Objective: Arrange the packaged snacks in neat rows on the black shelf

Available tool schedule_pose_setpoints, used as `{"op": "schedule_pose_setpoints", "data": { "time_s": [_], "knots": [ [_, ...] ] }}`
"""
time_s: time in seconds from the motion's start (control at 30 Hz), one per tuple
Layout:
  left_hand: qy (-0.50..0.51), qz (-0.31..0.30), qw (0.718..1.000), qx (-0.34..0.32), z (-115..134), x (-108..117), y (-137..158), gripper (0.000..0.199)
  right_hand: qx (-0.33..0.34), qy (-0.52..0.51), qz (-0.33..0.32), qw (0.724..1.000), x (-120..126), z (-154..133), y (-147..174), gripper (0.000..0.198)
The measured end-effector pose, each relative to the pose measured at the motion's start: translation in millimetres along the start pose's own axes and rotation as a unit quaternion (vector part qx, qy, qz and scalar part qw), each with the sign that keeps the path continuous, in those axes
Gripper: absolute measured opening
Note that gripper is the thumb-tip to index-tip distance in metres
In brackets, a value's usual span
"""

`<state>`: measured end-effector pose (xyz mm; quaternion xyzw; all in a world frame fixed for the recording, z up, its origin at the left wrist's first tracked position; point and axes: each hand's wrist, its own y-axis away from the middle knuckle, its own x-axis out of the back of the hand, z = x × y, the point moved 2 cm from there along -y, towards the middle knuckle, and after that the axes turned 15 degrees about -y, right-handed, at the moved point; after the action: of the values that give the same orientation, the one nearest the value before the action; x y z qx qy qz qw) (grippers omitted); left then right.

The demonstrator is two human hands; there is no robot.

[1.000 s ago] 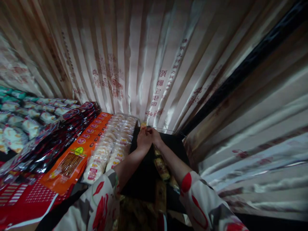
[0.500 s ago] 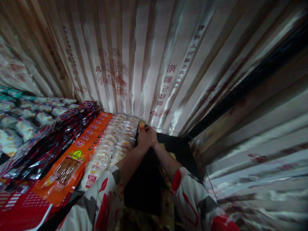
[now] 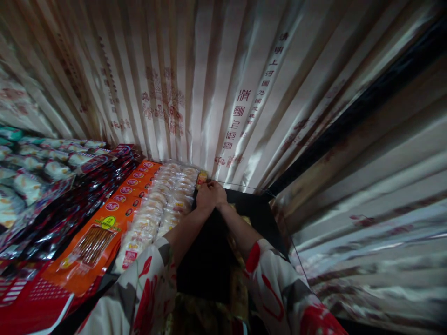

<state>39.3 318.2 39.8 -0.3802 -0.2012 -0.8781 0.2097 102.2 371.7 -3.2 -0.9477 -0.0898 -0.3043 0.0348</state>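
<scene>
My left hand (image 3: 205, 197) and my right hand (image 3: 219, 193) are close together at the far edge of the black surface (image 3: 207, 251). Their fingers are curled inward and meet at the tips; whatever they pinch is too small and dark to make out. Just beyond the left fingertips is a small yellow-and-red packet (image 3: 201, 177), near the far end of the clear-wrapped white round crackers (image 3: 179, 204). I cannot tell whether the fingers touch this packet.
Orange snack packs (image 3: 104, 228), dark shiny packets (image 3: 66, 214) and white bagged snacks (image 3: 30, 186) lie to the left. A red basket (image 3: 35, 302) is at the lower left. More yellowish packets (image 3: 239, 293) lie under my right arm. Printed curtains (image 3: 209, 83) hang behind.
The view has shifted slightly, so everything sits a little further left and higher. Both hands stay together by the small yellow packet, with hardly any movement relative to it.
</scene>
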Motion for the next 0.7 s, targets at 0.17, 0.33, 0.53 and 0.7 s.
{"op": "schedule_pose_setpoints", "data": {
  "time_s": [0.17, 0.33, 0.53, 0.7],
  "knots": [
    [-0.014, -0.048, 0.999, -0.018, 2, 5, 26, 0.031, 0.013, 0.073, 0.008, 0.997, 41, -8, 21, 0.012],
    [-0.019, -0.103, 0.994, -0.015, -9, -11, 56, 0.032, -0.018, 0.154, 0.024, 0.988, 86, 4, 53, 0.014],
    [-0.005, -0.130, 0.991, -0.028, -20, -27, 84, 0.023, -0.023, 0.174, -0.017, 0.984, 96, 19, 82, 0.016],
    [0.027, -0.123, 0.991, -0.040, -19, -34, 88, 0.020, 0.020, 0.133, -0.032, 0.990, 83, 12, 87, 0.019]
  ]
}}
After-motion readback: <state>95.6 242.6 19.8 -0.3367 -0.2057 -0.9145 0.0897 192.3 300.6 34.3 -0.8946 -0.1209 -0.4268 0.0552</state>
